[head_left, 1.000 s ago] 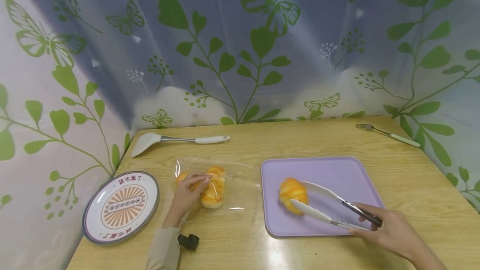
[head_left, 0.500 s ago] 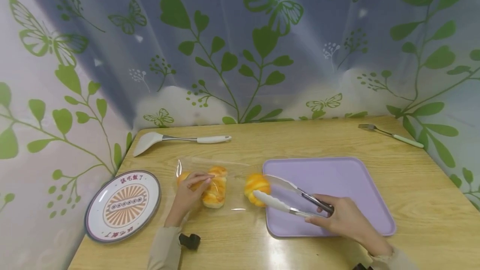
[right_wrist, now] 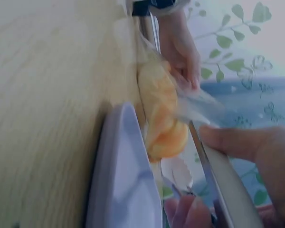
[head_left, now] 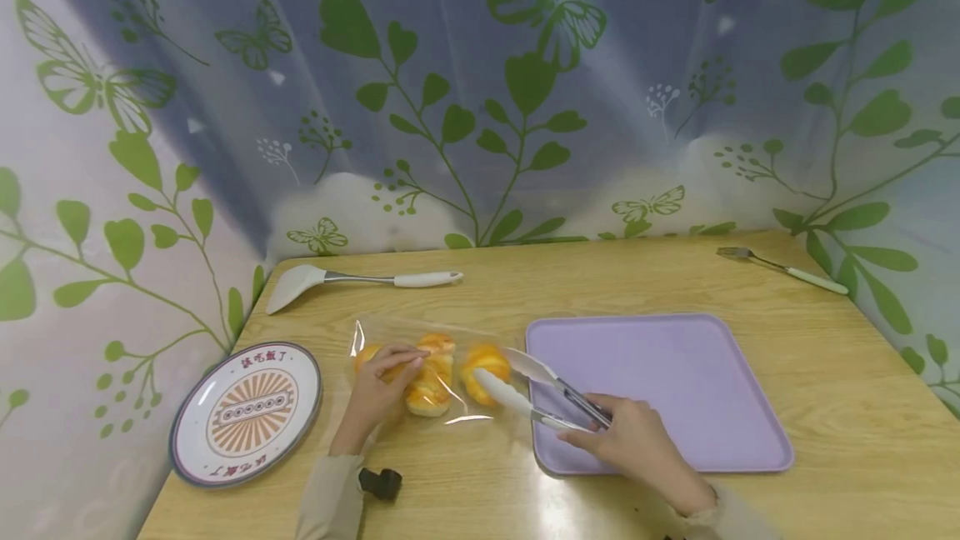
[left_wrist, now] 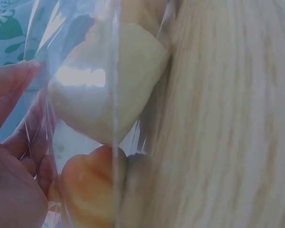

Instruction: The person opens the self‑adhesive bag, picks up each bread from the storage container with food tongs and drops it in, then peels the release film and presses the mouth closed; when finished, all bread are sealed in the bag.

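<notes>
In the head view my left hand [head_left: 382, 386] pinches the film of a clear plastic bag [head_left: 480, 332] over the left part of the table. Inside the bag lie a loaf-shaped bread [head_left: 429, 394] and another bun [head_left: 365, 355], partly covered by that hand. My right hand [head_left: 630, 440] holds a pair of tongs [head_left: 551, 394] with pale scalloped tips. Those tips are on either side of a round striped bun [head_left: 483, 373], right of the loaf and at the bag's right part. Whether the bun is wholly under the film, I cannot tell.
A purple tray [head_left: 660, 390] lies under the tongs' handles, right of the bag. The patterned plate [head_left: 247, 415] is at the left edge. Along the back lie a white-headed spatula [head_left: 360, 278] and a fork [head_left: 783, 270]. A printed curtain [head_left: 480, 107] stands behind.
My right hand has moved left with the tongs, taking the round bun off the tray to the bag beside the loaf. My left hand has stayed at the bag.
</notes>
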Motion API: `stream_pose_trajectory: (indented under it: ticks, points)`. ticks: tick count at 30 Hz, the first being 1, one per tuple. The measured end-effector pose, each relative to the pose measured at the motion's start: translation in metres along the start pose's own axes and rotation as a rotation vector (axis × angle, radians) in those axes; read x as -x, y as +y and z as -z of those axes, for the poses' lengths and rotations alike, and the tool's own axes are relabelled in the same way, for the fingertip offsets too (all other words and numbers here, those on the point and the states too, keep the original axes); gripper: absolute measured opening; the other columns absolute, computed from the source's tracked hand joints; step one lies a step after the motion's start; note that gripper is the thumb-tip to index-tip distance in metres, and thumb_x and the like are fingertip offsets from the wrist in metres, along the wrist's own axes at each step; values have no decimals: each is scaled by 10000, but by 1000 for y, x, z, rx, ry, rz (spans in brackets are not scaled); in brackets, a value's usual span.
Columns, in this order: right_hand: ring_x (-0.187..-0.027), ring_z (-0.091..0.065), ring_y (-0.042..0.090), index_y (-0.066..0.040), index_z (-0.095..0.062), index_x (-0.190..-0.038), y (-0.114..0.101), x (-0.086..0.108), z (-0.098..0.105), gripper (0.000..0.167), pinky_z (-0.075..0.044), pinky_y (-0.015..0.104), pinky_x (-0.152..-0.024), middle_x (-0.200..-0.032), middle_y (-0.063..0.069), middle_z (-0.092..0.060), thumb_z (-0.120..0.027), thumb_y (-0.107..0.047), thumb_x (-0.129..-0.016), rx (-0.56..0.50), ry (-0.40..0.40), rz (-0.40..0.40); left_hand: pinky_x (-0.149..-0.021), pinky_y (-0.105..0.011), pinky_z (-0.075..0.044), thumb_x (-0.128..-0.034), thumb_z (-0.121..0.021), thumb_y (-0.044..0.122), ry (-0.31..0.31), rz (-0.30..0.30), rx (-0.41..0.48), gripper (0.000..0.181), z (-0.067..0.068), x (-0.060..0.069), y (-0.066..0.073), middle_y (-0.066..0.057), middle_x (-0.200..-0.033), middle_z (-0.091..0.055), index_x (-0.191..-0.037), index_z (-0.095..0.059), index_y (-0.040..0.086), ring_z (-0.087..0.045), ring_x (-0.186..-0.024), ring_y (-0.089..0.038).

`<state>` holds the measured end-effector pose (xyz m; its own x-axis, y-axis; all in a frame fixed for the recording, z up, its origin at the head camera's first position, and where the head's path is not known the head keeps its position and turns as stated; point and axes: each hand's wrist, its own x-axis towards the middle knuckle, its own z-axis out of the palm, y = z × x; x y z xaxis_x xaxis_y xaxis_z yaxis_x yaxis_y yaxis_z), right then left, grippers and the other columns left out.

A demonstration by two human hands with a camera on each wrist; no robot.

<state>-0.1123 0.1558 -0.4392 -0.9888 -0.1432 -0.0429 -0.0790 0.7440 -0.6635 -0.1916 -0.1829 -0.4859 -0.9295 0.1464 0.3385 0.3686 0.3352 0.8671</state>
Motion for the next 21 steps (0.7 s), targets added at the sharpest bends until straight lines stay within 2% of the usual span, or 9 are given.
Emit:
stream_pose_trajectory:
  ticks: [3,7,14,21]
  points:
    - [-522,-419,75,1,-657,-1214,-6,0,-8,701,-351,199,-455,-618,-55,-524,-826,-461,-714,12,18,-23,-987,-146,-427,-915,-650,37,-7,-22,7,155,0,0,0,-172,-1061,-682,-1040,-727,-13,-556,-1051,6]
    - [-575,-449,85,4,-651,-1218,-7,1,-13,727,-383,204,-502,-653,-44,-550,-822,-487,-710,39,33,-11,-994,-150,-415,-921,-648,52,-17,-6,7,158,1,0,0,-152,-1068,-682,-1046,-729,0,-550,-1058,6]
    - [-458,-268,11,1,-652,-1218,5,-4,-3,685,-314,186,-441,-643,-53,-558,-804,-460,-735,98,63,136,-989,-154,-430,-914,-659,54,-2,-1,-11,152,1,0,-1,-139,-1049,-689,-1033,-738,1,-553,-1046,14]
    - [-549,-426,28,-36,-669,-1205,19,-17,17,673,-437,244,-541,-833,22,-714,-811,-475,-716,232,71,239,-989,-149,-430,-908,-660,35,-6,-22,-6,153,1,-1,-4,-161,-1043,-685,-1033,-734,-16,-553,-1050,16]
